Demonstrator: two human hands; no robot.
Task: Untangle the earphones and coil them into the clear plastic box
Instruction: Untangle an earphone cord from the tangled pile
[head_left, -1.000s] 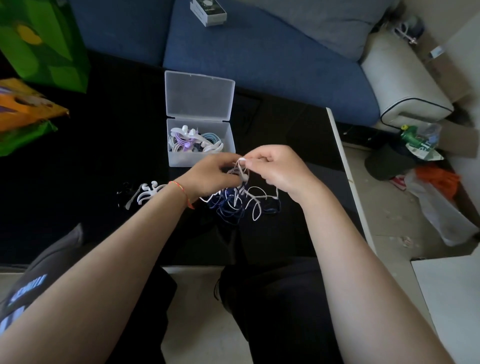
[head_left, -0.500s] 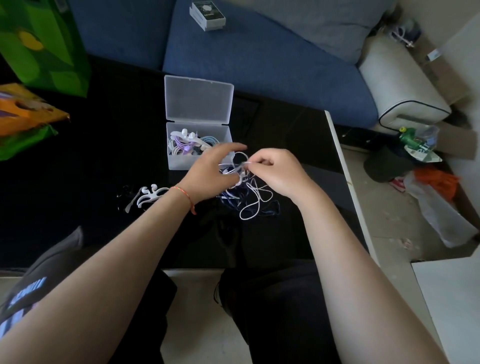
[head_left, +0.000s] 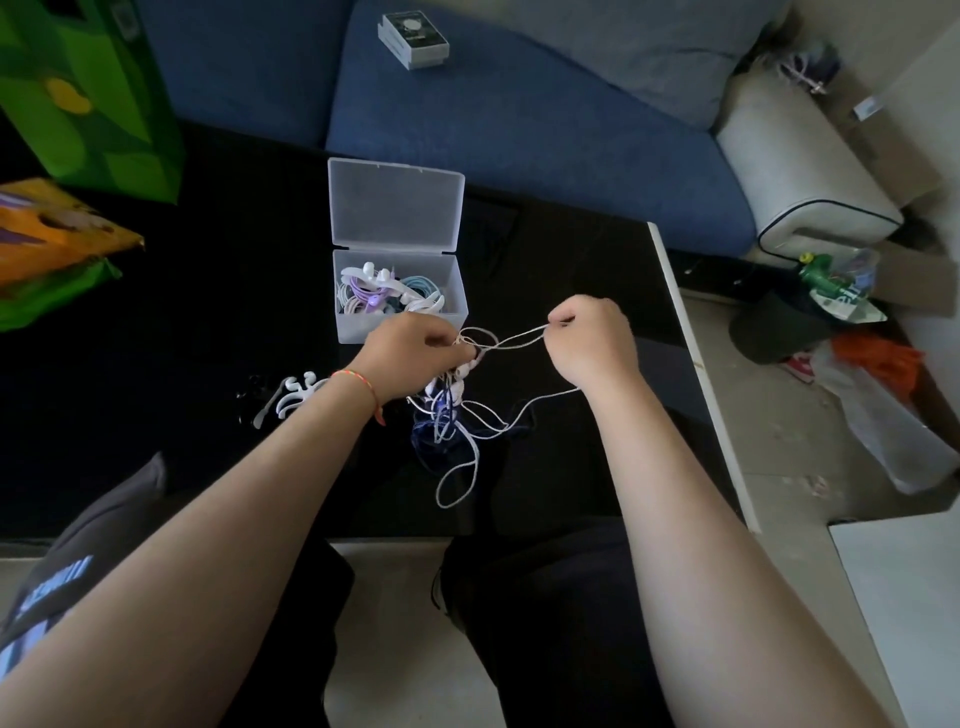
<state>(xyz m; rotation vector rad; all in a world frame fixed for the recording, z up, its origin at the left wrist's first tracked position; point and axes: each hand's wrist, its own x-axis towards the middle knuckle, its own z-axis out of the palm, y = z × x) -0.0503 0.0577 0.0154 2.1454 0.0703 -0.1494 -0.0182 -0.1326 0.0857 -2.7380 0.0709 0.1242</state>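
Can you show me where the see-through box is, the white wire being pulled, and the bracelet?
Clear plastic box (head_left: 349, 332): head view, on its front wall.
White wire (head_left: 519, 339): head view, on the taut stretch between both hands.
Bracelet (head_left: 358, 378): head view, on the orange band at the left wrist.

You are sitting in a home living room. A blue sofa (head_left: 519, 130) runs along the far side of your glossy black coffee table (head_left: 208, 364), with a grey cushion (head_left: 649, 47) leaning on it and a small boxed item (head_left: 413, 40) lying on the seat. A padded white stool (head_left: 800, 171) stands beside the sofa. Colourful shopping bags (head_left: 88, 93) sit at your left, and household clutter, including a plastic bag (head_left: 883, 415), lies on the pale tiled floor (head_left: 779, 441) at your right.
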